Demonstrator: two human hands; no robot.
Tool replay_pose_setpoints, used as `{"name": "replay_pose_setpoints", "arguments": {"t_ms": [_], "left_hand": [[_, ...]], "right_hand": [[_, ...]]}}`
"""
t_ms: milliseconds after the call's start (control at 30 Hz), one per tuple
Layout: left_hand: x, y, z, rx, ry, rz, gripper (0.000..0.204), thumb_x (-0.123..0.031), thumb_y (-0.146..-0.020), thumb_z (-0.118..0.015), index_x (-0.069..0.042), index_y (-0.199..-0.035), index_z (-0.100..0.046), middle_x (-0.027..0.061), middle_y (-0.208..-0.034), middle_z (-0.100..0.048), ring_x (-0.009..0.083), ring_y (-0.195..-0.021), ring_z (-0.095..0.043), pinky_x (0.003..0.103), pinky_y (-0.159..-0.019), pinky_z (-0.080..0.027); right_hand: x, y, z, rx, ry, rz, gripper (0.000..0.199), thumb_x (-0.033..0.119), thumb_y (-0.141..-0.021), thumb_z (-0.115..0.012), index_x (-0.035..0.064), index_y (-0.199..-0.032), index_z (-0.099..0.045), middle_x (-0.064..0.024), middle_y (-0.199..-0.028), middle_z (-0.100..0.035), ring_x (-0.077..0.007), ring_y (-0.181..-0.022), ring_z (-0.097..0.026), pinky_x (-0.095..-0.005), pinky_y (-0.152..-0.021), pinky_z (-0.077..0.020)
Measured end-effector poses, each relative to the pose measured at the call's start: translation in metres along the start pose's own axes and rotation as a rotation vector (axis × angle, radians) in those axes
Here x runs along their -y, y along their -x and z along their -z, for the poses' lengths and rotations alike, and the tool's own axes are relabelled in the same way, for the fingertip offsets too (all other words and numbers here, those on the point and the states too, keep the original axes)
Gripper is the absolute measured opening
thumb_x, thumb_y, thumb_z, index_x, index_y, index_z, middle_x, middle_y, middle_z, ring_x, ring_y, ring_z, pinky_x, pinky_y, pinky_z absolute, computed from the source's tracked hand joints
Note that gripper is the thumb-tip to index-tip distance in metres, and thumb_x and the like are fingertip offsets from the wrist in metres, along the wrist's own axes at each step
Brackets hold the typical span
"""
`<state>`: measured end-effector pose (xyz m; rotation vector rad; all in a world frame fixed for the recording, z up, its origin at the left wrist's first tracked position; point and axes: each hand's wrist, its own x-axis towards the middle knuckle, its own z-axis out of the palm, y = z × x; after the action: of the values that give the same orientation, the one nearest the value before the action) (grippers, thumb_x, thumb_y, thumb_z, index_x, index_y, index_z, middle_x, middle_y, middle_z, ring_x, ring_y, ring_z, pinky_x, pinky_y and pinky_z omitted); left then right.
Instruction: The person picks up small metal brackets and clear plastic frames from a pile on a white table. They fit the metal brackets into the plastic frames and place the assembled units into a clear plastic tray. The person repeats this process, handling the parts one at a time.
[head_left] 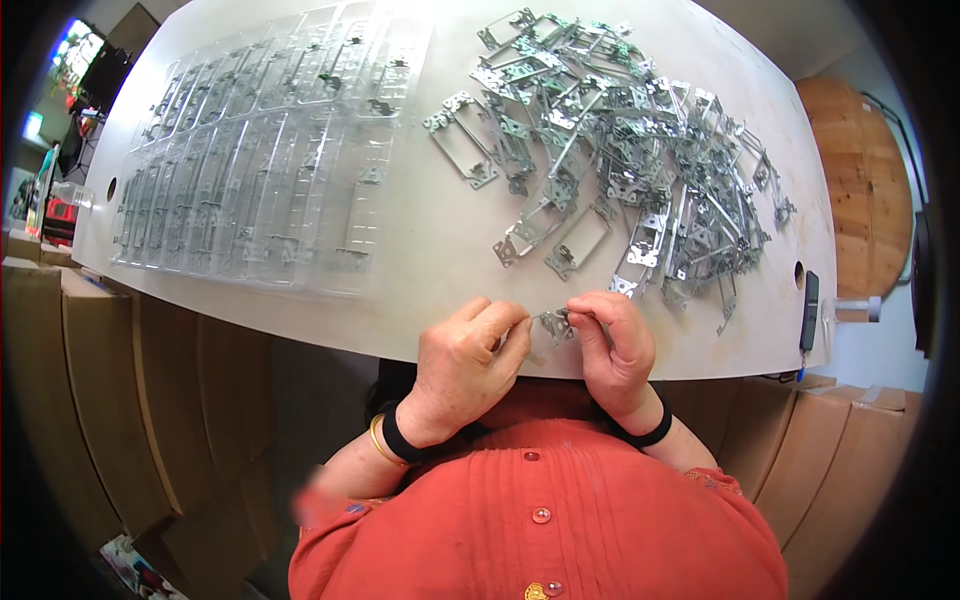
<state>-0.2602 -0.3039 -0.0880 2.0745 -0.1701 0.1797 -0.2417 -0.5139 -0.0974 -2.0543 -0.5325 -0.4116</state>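
Note:
Close to the table's front edge, both my hands pinch one small metal bracket (554,325), seen nearly edge-on between them. My left hand (468,345) has thumb and forefinger closed at its left end. At the right end, the fingertips of my right hand (614,345) are pressed together on it. Beyond my right hand lies a loose pile of thin metal frame-shaped brackets (640,150). A single rectangular bracket (580,240) rests at the pile's near side, apart from my fingers.
Clear plastic trays (250,200) with metal parts in their slots cover the table's left side. A black bar-shaped object (809,312) and a clear bottle (855,310) are at the right edge. Cardboard boxes (150,390) stand below the white table (440,240).

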Motion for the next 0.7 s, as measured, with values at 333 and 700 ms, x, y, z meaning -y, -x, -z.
{"name": "replay_pose_setpoints", "arguments": {"t_ms": [333, 700], "left_hand": [[0.0052, 0.0022, -0.0033, -0.014, -0.022, -0.001, 0.004, -0.006, -0.095, -0.083, -0.007, -0.098, -0.080, 0.0063, -0.079, -0.069, 0.0171, -0.061, -0.065, 0.032, -0.057, -0.052], [0.0042, 0.0016, -0.0023, -0.003, -0.030, -0.005, 0.004, -0.007, -0.095, -0.083, -0.007, -0.098, -0.080, 0.0064, -0.080, -0.070, 0.0182, -0.062, -0.066, 0.033, -0.059, -0.053]], "right_hand": [[-0.0008, 0.0006, -0.0015, 0.010, -0.007, -0.024, 0.016, 0.000, -0.100, -0.082, 0.0015, -0.113, -0.074, -0.0118, -0.102, -0.074, -0.0231, -0.084, -0.070, -0.0330, -0.073, -0.0569], [-0.0009, -0.0006, -0.0008, 0.018, -0.023, -0.033, 0.016, 0.001, -0.100, -0.082, 0.0018, -0.114, -0.074, -0.0117, -0.102, -0.074, -0.0230, -0.083, -0.070, -0.0330, -0.073, -0.0569]]}}
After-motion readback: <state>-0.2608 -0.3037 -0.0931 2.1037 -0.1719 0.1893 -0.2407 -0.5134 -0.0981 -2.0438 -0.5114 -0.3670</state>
